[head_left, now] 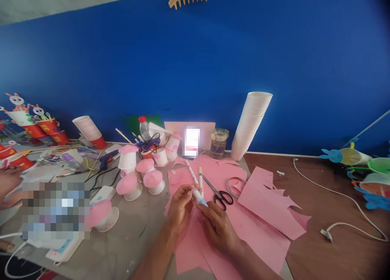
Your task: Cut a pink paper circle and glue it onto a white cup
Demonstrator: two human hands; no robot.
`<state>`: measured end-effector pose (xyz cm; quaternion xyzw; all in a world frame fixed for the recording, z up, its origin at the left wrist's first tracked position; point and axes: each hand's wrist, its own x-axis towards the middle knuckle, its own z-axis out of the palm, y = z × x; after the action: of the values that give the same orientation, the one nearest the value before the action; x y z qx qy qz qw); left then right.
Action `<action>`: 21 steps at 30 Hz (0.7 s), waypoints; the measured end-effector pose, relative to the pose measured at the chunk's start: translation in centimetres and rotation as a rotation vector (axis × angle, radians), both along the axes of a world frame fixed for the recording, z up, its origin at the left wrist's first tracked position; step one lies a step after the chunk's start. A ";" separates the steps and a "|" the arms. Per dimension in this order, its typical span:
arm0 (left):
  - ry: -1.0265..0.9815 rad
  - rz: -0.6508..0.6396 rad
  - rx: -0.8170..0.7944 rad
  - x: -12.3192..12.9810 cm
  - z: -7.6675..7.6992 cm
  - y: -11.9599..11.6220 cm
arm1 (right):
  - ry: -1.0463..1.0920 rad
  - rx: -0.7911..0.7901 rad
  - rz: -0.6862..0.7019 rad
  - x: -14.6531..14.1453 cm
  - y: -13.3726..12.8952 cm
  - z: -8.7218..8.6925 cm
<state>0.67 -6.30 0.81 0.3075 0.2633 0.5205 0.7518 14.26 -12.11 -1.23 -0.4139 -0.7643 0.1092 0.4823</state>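
Both hands are closed around a small white and blue tube, which looks like a glue stick [199, 196]. My left hand [180, 205] grips its white upper end, while my right hand [221, 226] holds the blue lower end. They are above cut sheets of pink paper [256, 235]. Just beyond my fingers lie a white pen-like stick [191, 171] and a white marker with a yellow band [200, 178]. Black-handled scissors [224, 198] rest on the paper to the right, beside a thin ring [229, 186].
Paper cups topped with pink rounds [153, 180] stand left. A tall cup stack [252, 123], glass jar [219, 144] and bright phone screen [191, 141] stand along the blue wall. Another person's hand [10, 180] is far left. A white cable [344, 190] lies right.
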 end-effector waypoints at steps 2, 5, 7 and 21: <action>0.060 0.031 0.020 0.3 -0.1 -0.3 | 0.011 -0.012 -0.009 0.0 0.0 -0.1; 0.145 0.057 0.046 0.6 -0.4 -0.5 | 0.026 -0.013 -0.018 0.0 0.1 -0.2; 0.182 0.048 0.073 0.8 -0.7 -0.6 | 0.030 -0.018 -0.028 0.0 0.1 -0.2; 0.460 0.197 0.277 1.7 -2.8 -2.1 | -0.110 0.048 -0.127 -0.2 0.2 -1.3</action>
<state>2.34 -8.41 -2.02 0.4903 0.3817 0.5387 0.5689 14.06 -11.91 -2.55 -0.4551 -0.7643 0.0375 0.4554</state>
